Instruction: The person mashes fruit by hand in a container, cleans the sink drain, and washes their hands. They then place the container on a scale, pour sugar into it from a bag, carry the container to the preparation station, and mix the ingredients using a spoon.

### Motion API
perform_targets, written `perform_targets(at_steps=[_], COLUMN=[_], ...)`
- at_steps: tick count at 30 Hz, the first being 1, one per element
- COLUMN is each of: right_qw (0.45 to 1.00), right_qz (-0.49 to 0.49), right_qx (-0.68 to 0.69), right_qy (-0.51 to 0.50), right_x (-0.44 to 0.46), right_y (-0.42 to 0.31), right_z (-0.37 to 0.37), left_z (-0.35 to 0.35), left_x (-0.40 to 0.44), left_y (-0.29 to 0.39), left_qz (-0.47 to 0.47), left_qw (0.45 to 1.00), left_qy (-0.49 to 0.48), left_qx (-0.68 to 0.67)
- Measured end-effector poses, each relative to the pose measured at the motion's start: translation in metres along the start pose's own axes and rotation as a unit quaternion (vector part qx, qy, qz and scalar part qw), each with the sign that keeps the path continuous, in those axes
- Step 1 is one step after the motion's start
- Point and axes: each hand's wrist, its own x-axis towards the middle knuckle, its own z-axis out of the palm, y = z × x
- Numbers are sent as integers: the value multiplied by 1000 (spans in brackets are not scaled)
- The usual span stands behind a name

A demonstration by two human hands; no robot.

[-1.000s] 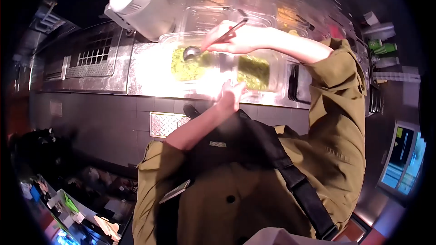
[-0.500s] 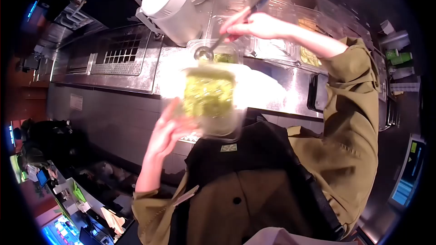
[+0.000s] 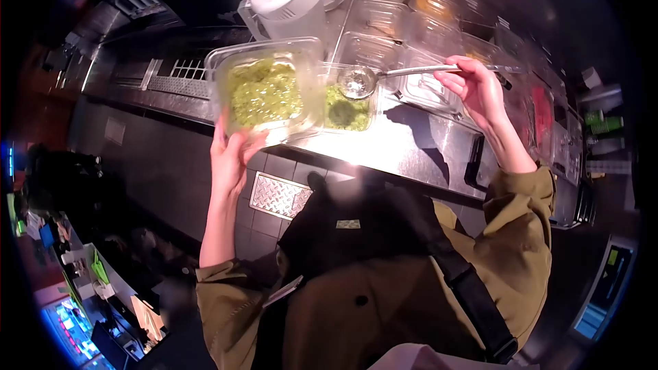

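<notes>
My left hand [image 3: 233, 151] grips a clear square plastic container [image 3: 312, 48] by its near side and holds it up, tilted toward me. Chunky green sauce [image 3: 264, 96] fills much of it. A ladle [image 3: 418, 69] lies nearly level in my right hand [image 3: 476, 89], its handle between thumb and fingers. The ladle's round bowl [image 3: 358, 83] hangs over a second clear container [image 3: 375, 113] on the steel counter, which also has green sauce in it. The raised container overlaps this one's left edge in view; I cannot tell whether they touch.
A white-lidded pitcher [image 3: 288, 0] stands behind the containers. Several clear food bins [image 3: 377, 17] line the back right of the steel counter [image 3: 411, 144]. A dark tray [image 3: 475, 164] sits at the counter's right, a grill grate [image 3: 190, 68] at its left. Green cups [image 3: 606, 125] are far right.
The container in my left hand has moved left and up, uncovering the second container. My right hand has moved right and down, and the ladle has swung from steep to nearly level.
</notes>
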Motion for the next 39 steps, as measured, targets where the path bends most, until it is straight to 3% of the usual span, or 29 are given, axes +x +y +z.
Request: perform_targets(at_steps=[3, 4, 6, 7, 10, 12, 13, 17, 22, 26, 33, 39], right_qw=[989, 978, 891, 714, 651, 652, 684, 730, 711, 648, 641, 602], right_qz=[-78, -106, -271, -492, -549, -565, -558, -543, -522, -484, -503, -543], right_qx=[-49, -141, -261, -426, -503, -499, -466, -403, -416, -485, -474, -549], right_qy=[-117, -113, -255, -258, -145, -80, -63, -102, -222, -332, -334, -204], right_x=[-14, -16, -12, -5, -23, -22, -16, -17, -15, -2, 5, -15], right_y=[7, 20, 44, 56, 87, 103, 115, 129, 127, 111, 107, 127], right_z=[36, 47, 66, 67, 89, 107, 110, 115, 102, 67, 64, 44], left_z=[15, 20, 35, 40, 61, 81, 83, 78, 63, 46, 48, 42], left_x=[9, 13, 15, 16, 19, 16, 17, 25, 36, 50, 62, 71], left_y=[-4, -7, -12, -17, -38, -41, -45, -52, -44, -47, -55, -69], left_qz=[-9, -5, 4, 21, 70, 64, 77, 146, 177, 188, 211, 237], left_qw=[999, 999, 999, 999, 995, 990, 989, 985, 984, 979, 968, 960], left_qy=[-37, -51, -30, -23, 18, 67, 66, 42, -3, -54, -114, -96], left_qx=[-6, -2, -36, -32, -64, -102, -108, -80, -13, 51, 72, 113])
